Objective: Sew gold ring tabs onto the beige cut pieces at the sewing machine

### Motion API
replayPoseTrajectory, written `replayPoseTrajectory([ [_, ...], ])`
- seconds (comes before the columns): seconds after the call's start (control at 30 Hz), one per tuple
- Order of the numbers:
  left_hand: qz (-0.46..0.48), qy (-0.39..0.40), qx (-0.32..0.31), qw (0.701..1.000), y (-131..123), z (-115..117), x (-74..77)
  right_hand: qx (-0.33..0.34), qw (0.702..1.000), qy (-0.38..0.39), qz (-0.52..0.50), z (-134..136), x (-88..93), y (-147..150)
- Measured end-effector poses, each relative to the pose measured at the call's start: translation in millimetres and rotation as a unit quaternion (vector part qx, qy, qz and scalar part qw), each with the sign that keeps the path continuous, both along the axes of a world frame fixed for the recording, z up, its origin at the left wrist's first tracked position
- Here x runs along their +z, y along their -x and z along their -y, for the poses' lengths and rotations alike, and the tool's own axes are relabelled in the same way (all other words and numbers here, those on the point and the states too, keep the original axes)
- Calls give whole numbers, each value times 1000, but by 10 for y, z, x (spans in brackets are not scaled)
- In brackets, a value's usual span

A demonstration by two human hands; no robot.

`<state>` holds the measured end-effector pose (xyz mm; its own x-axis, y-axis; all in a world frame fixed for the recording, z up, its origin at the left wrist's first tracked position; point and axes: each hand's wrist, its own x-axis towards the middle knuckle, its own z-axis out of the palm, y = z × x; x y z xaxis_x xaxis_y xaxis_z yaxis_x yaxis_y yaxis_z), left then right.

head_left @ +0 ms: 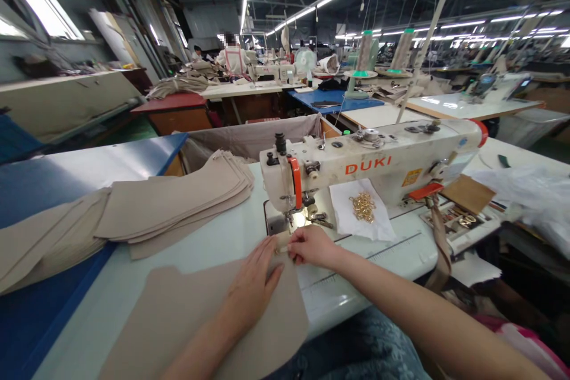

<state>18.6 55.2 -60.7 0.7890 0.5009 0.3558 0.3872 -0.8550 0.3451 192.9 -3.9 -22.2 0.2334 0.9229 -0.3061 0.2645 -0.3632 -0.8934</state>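
A beige cut piece of fabric (187, 314) lies on the sewing table in front of me. My left hand (253, 282) rests flat on it, fingers stretched toward the needle. My right hand (312, 246) is closed in a pinch on a small beige tab (282, 241) at the piece's far edge, just in front of the presser foot (297, 217) of the white DUKI sewing machine (378, 169). The needle area is lit by a small lamp.
A stack of beige cut pieces (178, 202) lies to the left, more spilling over the blue table (53, 178). Gold metal rings (364, 206) sit on white cloth beneath the machine arm. A tray of parts (463, 219) is at right. Another person sits far back.
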Motion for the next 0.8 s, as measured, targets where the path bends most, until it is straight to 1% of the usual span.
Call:
replayPoseTrajectory([
  [0.13, 59, -41, -11, 997, -40, -21, 80, 12, 999, 27, 22, -99, -16, 11],
  [0.27, 112, -69, -29, 991, -157, -38, 159, 27, 997, 46, 51, -104, 54, 8],
  [0.4, 115, -110, -44, 986, -246, -39, 174, 46, 994, 63, 81, -121, 107, -7],
  [0.53, 117, -134, -50, 983, -300, -31, 166, 67, 989, 67, 115, -162, 84, -30],
  [0.67, 117, -136, -51, 982, -332, -36, 161, 87, 978, 43, 183, -163, 53, -44],
  [0.8, 97, -139, -58, 984, -337, -42, 162, 80, 954, -36, 287, -7, 57, -72],
])
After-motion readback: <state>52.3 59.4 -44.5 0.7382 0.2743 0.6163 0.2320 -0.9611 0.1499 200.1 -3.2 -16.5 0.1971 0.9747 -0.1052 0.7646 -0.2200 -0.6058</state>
